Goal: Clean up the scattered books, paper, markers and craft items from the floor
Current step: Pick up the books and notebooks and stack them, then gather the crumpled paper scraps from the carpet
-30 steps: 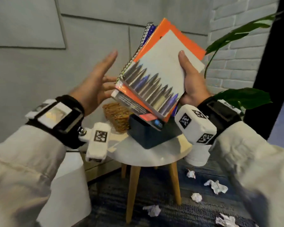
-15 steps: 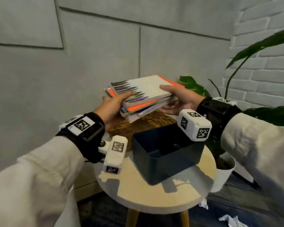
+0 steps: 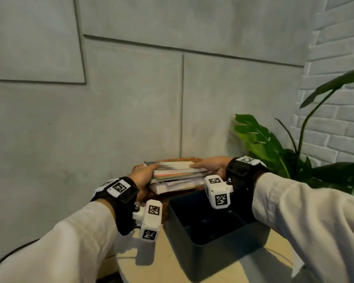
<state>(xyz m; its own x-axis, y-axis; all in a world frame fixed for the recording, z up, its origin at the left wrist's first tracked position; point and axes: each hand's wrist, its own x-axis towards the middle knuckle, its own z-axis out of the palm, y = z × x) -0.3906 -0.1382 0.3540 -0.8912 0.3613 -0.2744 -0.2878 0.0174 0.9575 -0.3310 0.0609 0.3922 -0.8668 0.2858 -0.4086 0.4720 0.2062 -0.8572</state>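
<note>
White sleeve, black wrist strap at left. Left hand (image 3: 144, 177) grips left end of book stack (image 3: 177, 176), thumb on top cover. Stack lies level over wicker basket (image 3: 190, 159) at rear of worktop (image 3: 172, 264); contact with basket not discernible. Right hand (image 3: 212, 166) clasps right end of stack. Dark blue box (image 3: 223, 248) stands just in front of basket. Green plant (image 3: 258, 139) at right.
</note>
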